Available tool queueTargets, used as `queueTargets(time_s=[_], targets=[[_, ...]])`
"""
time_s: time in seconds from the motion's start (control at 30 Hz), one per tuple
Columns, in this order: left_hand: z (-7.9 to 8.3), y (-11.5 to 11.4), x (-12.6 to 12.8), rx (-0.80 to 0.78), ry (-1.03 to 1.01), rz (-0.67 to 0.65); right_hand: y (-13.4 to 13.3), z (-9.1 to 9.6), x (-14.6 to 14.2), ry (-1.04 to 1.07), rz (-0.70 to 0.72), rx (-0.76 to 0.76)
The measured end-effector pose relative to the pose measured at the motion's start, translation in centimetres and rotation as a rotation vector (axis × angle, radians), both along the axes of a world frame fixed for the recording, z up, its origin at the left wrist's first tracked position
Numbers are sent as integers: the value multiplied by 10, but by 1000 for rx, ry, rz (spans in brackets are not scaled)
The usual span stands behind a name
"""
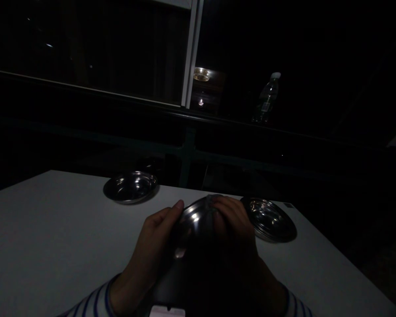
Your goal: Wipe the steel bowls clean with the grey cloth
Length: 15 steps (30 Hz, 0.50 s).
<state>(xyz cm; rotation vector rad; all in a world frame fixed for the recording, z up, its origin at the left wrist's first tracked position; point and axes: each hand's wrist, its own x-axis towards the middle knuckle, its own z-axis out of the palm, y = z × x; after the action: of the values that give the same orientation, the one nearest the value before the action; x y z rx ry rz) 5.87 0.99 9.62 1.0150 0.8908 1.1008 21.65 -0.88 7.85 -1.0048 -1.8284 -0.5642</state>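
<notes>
In the middle of the head view, a shiny metal dish [195, 219] is tilted up above the white table. My left hand [153, 240] grips its left side, thumb lying along the rim. At the top right of the rim is my right hand [236, 220], its fingers bent over the edge. Under those fingertips a small crumpled greyish cloth [210, 200] shows faintly, pressed against the rim. Deep shadow hides the lower part of the dish and most of the right palm.
On the white table [69, 229], one metal dish [130, 188] stands at the far left. Stacked metal dishes [270, 220] are near the right edge, just beyond my right hand. A clear plastic bottle [268, 97] stands on the dark ledge behind. A white object [166, 311] shows at the bottom.
</notes>
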Motion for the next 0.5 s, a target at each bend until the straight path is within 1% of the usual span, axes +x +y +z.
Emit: queueTargets(time_s=[0.07, 0.13, 0.2, 0.27, 0.37, 0.5], targets=[[1, 0, -1, 9, -20, -9, -1, -1, -3, -47, 18, -1], [1, 1, -1, -2, -47, -22, -4, -3, -10, -162, 88, -31], [0, 1, -1, -22, -75, -45, -7, -4, -15, -231, 139, -78], [-1, 2, 0, -42, -117, -83, -6, -5, -12, -242, 118, -86], [-4, 4, 1, -91, -177, -152, -1, -3, 1, -174, 25, -57], [-6, 7, -2, -102, -244, -263, 4, 1, 14, 39, -32, -28]])
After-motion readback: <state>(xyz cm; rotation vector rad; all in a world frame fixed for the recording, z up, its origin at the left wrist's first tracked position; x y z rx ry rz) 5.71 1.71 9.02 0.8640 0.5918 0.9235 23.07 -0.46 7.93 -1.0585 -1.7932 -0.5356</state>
